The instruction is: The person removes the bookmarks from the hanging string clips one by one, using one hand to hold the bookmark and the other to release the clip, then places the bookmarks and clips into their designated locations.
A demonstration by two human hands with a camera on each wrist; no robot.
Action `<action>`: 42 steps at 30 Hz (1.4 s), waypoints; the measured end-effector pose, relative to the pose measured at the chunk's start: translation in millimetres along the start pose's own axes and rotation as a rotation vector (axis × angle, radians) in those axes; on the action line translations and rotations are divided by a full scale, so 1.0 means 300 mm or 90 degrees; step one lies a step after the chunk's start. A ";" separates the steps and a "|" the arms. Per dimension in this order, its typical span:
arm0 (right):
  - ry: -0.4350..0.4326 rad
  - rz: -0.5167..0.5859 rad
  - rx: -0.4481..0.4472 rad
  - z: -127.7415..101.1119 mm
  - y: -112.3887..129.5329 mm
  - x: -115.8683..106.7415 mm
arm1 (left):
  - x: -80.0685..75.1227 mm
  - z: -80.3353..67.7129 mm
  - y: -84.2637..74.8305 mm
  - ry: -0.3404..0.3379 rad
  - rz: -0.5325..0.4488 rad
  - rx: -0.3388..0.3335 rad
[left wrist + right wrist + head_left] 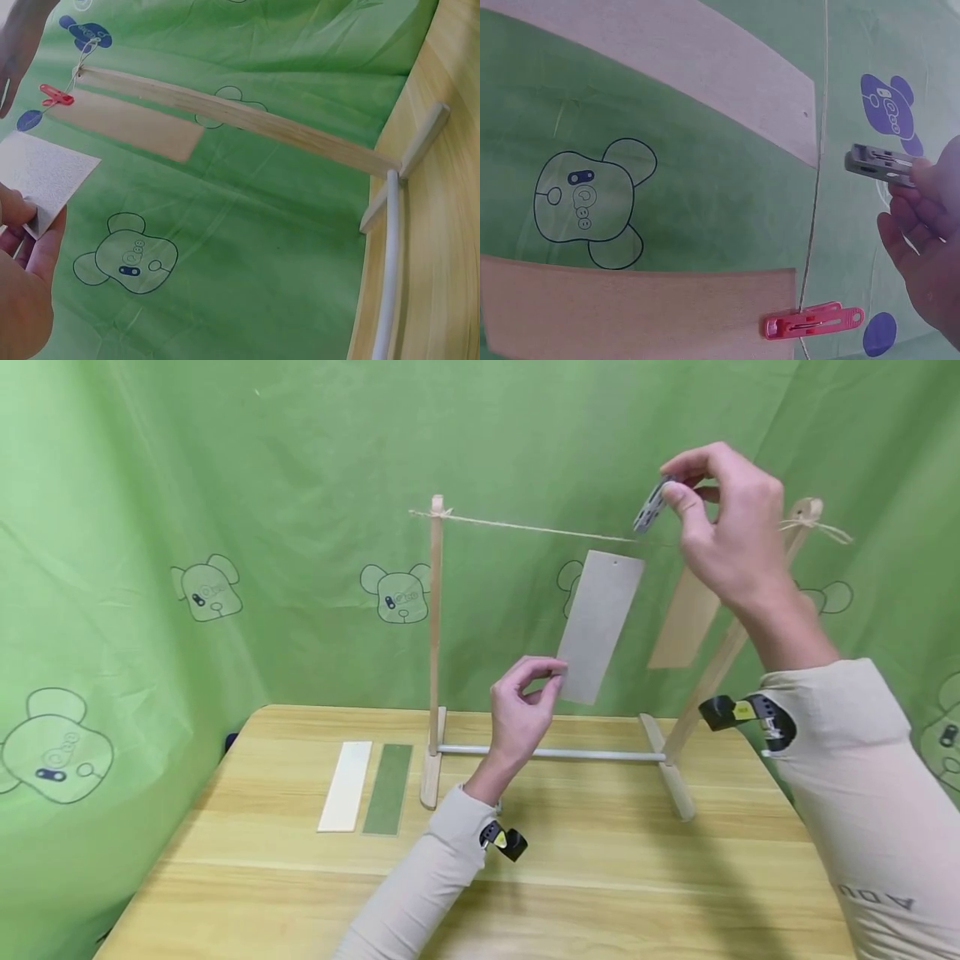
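- Head view: the right hand (723, 527) pinches a grey clip (649, 507) at the twine line (525, 529), at about 1 o'clock above the bench (600, 877).
- The left hand (521, 706) pinches the lower corner of the grey card (600, 625), which hangs just under the twine.
- The card looks light, thin and bendable, best held by its edges; the clip looks small, stiff and springy.
- No containers show; a tan strip (630, 311) hangs from a red clip (814, 322).

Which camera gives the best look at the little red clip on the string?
The right wrist view: the red clip fills the lower edge, pinning a tan strip to the string. The left wrist view shows it small. The head view hides it behind the right hand.
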State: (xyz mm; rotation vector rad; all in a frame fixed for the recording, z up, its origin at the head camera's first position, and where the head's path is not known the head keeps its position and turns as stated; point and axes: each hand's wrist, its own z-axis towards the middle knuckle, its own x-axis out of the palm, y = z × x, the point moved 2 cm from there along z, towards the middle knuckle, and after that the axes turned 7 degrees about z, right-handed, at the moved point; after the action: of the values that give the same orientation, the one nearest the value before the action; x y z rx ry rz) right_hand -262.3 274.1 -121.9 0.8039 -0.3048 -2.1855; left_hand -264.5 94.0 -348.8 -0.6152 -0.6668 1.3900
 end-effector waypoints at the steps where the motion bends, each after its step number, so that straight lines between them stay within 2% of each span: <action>1: -0.010 0.000 -0.008 -0.002 0.003 -0.002 | -0.003 -0.001 0.001 0.000 0.000 0.000; 12: -0.030 0.059 -0.011 -0.051 0.001 -0.006 | -0.036 -0.010 0.006 0.007 -0.015 -0.011; 18: -0.067 0.099 -0.030 -0.078 -0.007 -0.009 | -0.056 -0.019 0.007 0.009 -0.018 -0.005; 27: -0.105 0.145 -0.029 -0.144 -0.011 0.000 | -0.085 -0.031 0.005 0.010 -0.025 -0.016; 42: -0.097 0.218 0.016 -0.226 -0.055 0.031 | -0.131 -0.051 0.021 0.010 -0.027 -0.038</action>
State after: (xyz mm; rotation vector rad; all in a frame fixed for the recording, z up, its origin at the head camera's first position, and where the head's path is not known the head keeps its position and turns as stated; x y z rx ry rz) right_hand -233.8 281.0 -185.8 0.5518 -0.5080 -1.9237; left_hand -259.8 55.2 -366.1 -0.6556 -0.7070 1.3283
